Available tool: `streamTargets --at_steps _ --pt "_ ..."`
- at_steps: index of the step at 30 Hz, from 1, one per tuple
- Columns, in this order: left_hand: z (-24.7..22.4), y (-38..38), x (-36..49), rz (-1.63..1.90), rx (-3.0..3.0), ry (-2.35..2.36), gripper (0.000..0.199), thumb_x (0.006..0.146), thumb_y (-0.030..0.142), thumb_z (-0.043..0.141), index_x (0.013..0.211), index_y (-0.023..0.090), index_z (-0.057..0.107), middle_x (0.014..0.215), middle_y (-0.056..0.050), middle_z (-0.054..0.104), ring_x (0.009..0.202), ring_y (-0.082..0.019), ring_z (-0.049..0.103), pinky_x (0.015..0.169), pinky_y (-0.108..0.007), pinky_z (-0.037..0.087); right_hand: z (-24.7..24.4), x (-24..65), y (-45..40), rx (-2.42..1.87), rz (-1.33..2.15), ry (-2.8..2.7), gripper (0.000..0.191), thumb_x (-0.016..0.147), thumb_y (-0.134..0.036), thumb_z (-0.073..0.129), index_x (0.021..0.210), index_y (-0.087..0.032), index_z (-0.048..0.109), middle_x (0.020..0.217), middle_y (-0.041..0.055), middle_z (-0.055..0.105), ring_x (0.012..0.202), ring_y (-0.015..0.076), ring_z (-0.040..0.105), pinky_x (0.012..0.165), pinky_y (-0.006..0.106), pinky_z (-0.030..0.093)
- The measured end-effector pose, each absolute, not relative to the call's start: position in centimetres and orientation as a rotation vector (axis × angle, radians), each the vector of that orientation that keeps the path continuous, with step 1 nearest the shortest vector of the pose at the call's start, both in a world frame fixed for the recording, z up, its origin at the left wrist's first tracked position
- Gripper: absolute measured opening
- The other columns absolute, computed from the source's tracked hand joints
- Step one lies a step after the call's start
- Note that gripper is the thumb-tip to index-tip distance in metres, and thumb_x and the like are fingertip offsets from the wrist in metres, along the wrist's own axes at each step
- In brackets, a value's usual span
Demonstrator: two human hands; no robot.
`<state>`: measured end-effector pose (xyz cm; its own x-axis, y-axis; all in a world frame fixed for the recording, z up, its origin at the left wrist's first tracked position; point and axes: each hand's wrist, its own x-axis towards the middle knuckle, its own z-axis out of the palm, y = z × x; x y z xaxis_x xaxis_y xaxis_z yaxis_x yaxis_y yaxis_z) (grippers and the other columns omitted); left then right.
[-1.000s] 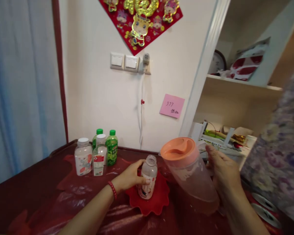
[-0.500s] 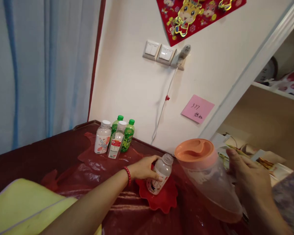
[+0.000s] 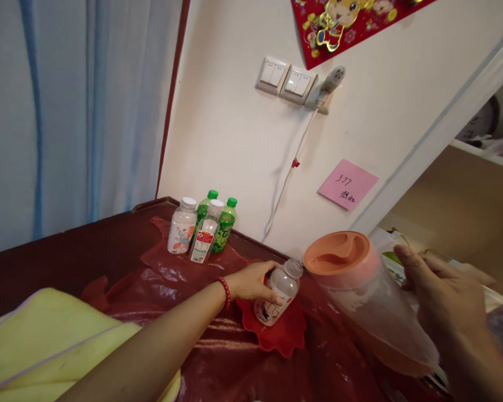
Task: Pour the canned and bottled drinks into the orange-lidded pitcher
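Note:
My left hand [image 3: 255, 282] is wrapped around a clear bottle [image 3: 279, 293] with a printed label and no cap on its neck. The bottle leans slightly to the right on a red scalloped dish [image 3: 283, 338]. Just right of its mouth is the orange lid of a translucent plastic pitcher [image 3: 373, 312], tilted toward the bottle. A little liquid seems to show low in the pitcher, though its colour is hard to tell. On the pitcher's far right side, my right hand [image 3: 448, 301] is closed at the handle, which the fingers mostly hide.
Several capped bottles stand at the back left, among them a white-capped bottle [image 3: 182, 226] and a green drink bottle [image 3: 225, 226]. A yellow cloth [image 3: 54, 346] lies front left on crinkled red plastic. Behind are a wall with a plugged-in cord [image 3: 295, 153] and cluttered shelves at right.
The whole view has shifted, so things sit a little farther right and mostly higher. Both hands keep their grips, and the pitcher stays close to the bottle's mouth.

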<state>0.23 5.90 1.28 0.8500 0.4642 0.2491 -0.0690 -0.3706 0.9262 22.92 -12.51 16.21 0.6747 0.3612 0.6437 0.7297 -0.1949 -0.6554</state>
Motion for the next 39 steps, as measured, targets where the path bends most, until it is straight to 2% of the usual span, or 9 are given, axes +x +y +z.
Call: streamTargets --at_steps 5,9,18,23,30,39 --pt "1.2 6.0 0.3 0.575 1.876 0.268 0.075 0.061 0.029 0.091 0.129 0.015 0.061 0.129 -0.014 0.069 0.119 -0.034 0.063 0.101 -0.043 0.049 16.6 22.7 -12.4 -1.855 -0.429 -0.894 0.068 0.056 -0.089 0.065 0.055 -0.022 0.056 0.047 0.0004 0.046 0.046 0.0153 0.037 0.049 0.032 0.027" --pt "1.1 6.1 0.4 0.560 1.876 0.256 0.077 0.061 0.028 0.091 0.130 0.016 0.060 0.131 -0.013 0.068 0.121 -0.033 0.063 0.103 -0.042 0.049 16.8 22.6 -12.5 -1.919 -0.408 -0.897 0.064 0.063 -0.086 0.065 0.059 -0.022 0.058 0.047 -0.0013 0.044 0.045 0.0157 0.038 0.048 0.031 0.029" --pt "0.9 6.2 0.5 0.573 1.901 0.262 0.077 0.061 0.027 0.092 0.130 0.017 0.060 0.132 -0.013 0.068 0.121 -0.032 0.063 0.105 -0.043 0.048 17.2 22.0 -12.5 -1.973 -0.411 -0.905 0.063 0.068 -0.084 0.065 0.063 -0.021 0.058 0.050 -0.0026 0.040 0.048 0.0150 0.036 0.047 0.029 0.029" --pt "1.1 6.2 0.4 0.571 1.917 0.269 0.076 0.062 0.027 0.091 0.130 0.016 0.060 0.130 -0.014 0.069 0.120 -0.033 0.063 0.103 -0.043 0.049 17.5 21.7 -12.5 -1.983 -0.427 -0.914 0.065 0.066 -0.086 0.063 0.067 -0.021 0.063 0.055 -0.0016 0.046 0.049 0.0154 0.037 0.049 0.030 0.029" --pt "1.0 6.2 0.5 0.570 1.880 0.246 0.075 0.061 0.026 0.092 0.129 0.017 0.061 0.130 -0.013 0.069 0.120 -0.032 0.064 0.103 -0.043 0.049 18.1 21.8 -12.1 -2.008 -0.432 -0.942 0.064 0.059 -0.085 0.064 0.065 -0.022 0.063 0.055 -0.0006 0.045 0.054 0.0179 0.041 0.053 0.031 0.032" --pt "1.0 6.2 0.5 0.567 1.922 0.266 0.077 0.061 0.025 0.091 0.131 0.016 0.060 0.131 -0.014 0.069 0.119 -0.032 0.065 0.101 -0.041 0.051 18.2 20.4 -12.5 -2.005 -0.413 -0.990 0.056 0.072 -0.077 0.064 0.072 -0.022 0.066 0.058 -0.0015 0.047 0.053 0.0159 0.039 0.052 0.030 0.028"
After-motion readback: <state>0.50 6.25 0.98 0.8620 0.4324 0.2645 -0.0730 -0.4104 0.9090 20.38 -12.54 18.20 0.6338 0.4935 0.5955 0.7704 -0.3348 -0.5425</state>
